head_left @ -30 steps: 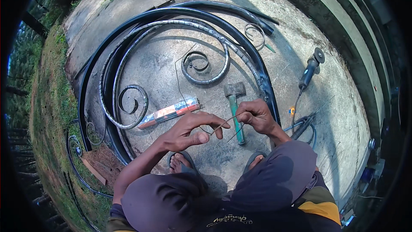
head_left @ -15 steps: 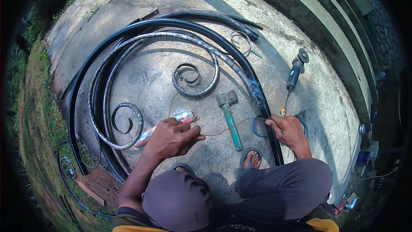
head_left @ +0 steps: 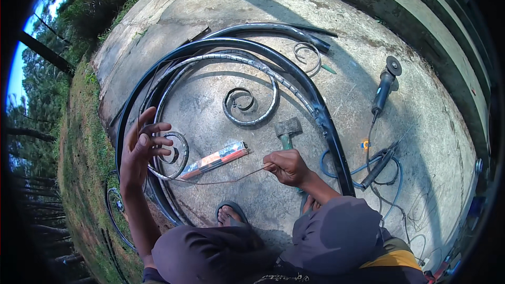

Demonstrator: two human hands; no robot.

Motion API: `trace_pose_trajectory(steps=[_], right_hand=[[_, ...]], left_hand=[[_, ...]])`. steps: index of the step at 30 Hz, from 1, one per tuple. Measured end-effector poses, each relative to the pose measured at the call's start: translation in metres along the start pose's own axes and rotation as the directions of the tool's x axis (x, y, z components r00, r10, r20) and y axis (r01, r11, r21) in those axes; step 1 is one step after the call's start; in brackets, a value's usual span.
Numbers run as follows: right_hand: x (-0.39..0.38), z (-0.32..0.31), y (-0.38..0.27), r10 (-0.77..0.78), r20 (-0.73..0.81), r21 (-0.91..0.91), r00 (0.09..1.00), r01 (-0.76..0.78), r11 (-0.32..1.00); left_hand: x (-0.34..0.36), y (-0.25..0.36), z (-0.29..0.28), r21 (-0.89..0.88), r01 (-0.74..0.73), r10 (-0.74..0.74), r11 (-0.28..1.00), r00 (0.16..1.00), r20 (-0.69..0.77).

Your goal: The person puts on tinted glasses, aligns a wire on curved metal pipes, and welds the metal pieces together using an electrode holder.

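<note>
My right hand (head_left: 286, 168) pinches a thin bent wire (head_left: 234, 180), which runs leftward toward my left hand (head_left: 141, 155). My left hand is raised at the left with fingers spread and apart, beside a curled metal scroll (head_left: 181, 144). Between my hands lies a long orange-and-white package (head_left: 215, 159). Behind my right hand a hammer (head_left: 288, 126) with a green handle rests on the concrete, its handle mostly hidden. Large curved black tubes (head_left: 336, 152) arch around another silver scroll (head_left: 250, 121) in front of me.
An angle grinder (head_left: 384, 87) lies at the right, with a small orange item (head_left: 365, 144) and a tangle of cables (head_left: 394, 194) with a long dark handle (head_left: 371, 176). Concrete steps (head_left: 442, 63) border the right; grass (head_left: 79, 152) and trees line the left edge. My feet are below my hands.
My left hand has swung up and to the left, its fingers spreading from their grip. My right hand has moved back leftward since half a second ago, still pinching the wire.
</note>
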State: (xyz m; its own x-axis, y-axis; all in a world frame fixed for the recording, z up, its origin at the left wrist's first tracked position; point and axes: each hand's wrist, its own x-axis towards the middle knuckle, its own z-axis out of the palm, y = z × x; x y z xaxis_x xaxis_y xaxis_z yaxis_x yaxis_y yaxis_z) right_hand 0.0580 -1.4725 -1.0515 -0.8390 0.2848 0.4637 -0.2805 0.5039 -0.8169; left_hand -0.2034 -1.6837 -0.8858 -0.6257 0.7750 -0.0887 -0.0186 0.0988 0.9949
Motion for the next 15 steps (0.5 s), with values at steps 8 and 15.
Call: trace_pose_trajectory(steps=[8, 15], right_hand=[[-0.016, 0.065, 0.021, 0.134, -0.124, 0.323, 0.983, -0.088, 0.942], [-0.022, 0.138, -0.021, 0.155, 0.149, 0.704, 0.977, -0.215, 0.677]], left_hand=[[0.021, 0.111, 0.052, 0.208, -0.077, 0.123, 0.975, 0.968, -0.218], [0.099, 0.139, 0.155, 0.145, -0.581, 0.595, 0.801, 0.747, -0.295]])
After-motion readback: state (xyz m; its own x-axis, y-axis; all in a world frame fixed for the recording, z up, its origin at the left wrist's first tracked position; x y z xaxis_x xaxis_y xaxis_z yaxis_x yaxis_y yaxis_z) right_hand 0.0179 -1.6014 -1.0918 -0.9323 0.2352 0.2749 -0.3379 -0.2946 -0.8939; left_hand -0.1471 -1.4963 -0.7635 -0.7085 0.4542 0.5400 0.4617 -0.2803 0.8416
